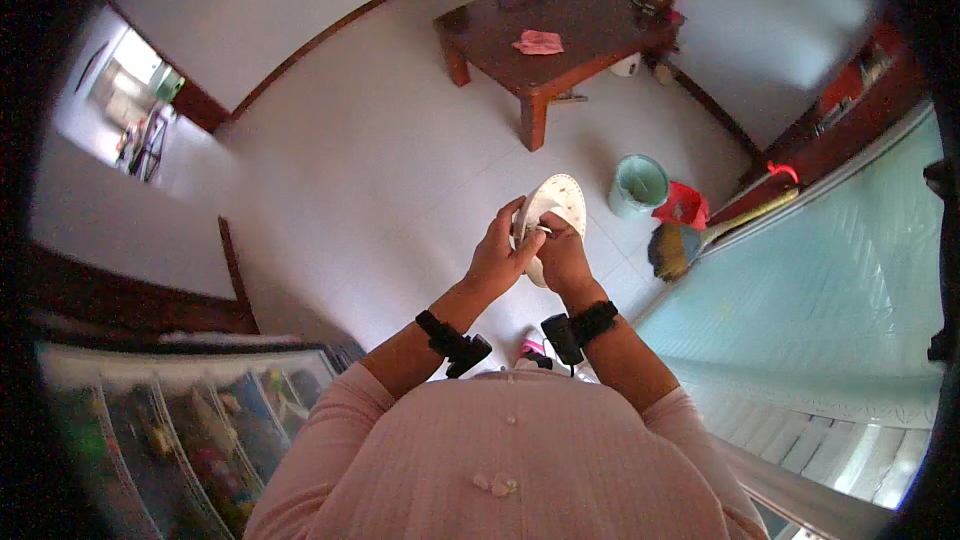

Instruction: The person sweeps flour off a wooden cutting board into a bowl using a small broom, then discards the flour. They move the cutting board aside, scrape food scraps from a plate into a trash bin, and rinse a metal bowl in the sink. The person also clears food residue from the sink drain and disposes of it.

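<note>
In front of my body, over the floor, I hold a cream-coloured slipper or sandal with dark specks and a stitched-looking rim. My left hand grips its left side, with the thumb reaching over the middle. My right hand lies across the middle, its fingers bent around a pale strap or flap. Both hands nearly meet there, and they hide part of the shoe. Around each wrist is a black band with a small device.
A dark wooden table bearing a pink cloth stands ahead. To the right are a pale green bin, a red dustpan, a broom and a greenish translucent panel. A covered rack stands lower left.
</note>
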The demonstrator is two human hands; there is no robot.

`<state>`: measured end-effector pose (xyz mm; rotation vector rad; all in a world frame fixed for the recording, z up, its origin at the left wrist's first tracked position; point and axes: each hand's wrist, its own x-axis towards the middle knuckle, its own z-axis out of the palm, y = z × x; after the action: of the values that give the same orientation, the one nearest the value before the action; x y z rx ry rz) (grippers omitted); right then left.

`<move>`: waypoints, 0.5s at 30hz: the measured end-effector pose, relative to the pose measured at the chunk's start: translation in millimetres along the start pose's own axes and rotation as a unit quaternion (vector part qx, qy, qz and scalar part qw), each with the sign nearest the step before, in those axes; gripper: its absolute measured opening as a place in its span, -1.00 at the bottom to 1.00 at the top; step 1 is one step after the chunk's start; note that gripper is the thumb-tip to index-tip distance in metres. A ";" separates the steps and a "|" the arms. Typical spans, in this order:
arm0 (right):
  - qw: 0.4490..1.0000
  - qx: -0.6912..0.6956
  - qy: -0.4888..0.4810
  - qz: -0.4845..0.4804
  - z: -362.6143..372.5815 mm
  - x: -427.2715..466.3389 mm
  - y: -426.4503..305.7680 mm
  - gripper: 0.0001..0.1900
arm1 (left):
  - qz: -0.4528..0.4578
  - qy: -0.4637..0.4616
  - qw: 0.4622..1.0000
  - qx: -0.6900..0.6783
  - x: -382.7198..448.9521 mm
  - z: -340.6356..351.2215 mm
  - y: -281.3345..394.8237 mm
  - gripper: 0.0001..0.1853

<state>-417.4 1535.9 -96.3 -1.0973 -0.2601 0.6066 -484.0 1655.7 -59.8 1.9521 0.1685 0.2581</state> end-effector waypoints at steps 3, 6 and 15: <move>0.994 0.105 -0.024 -0.015 -5.9 8.0 14.0 -0.70 | 0.038 -0.024 0.998 0.037 6.8 -7.0 -15.7 -0.23; 0.973 0.229 0.023 0.016 -9.2 25.2 25.7 -0.69 | 0.062 -0.070 0.994 0.050 27.1 -7.2 -42.5 -0.24; 0.954 0.293 -0.008 -0.055 -16.7 57.7 42.1 -0.62 | 0.098 -0.158 0.982 -0.035 74.4 -22.7 -68.6 -0.25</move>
<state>-376.5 1570.0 -146.7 -0.5004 -0.1376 0.5431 -417.9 1720.1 -107.2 1.9127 -0.2380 0.0773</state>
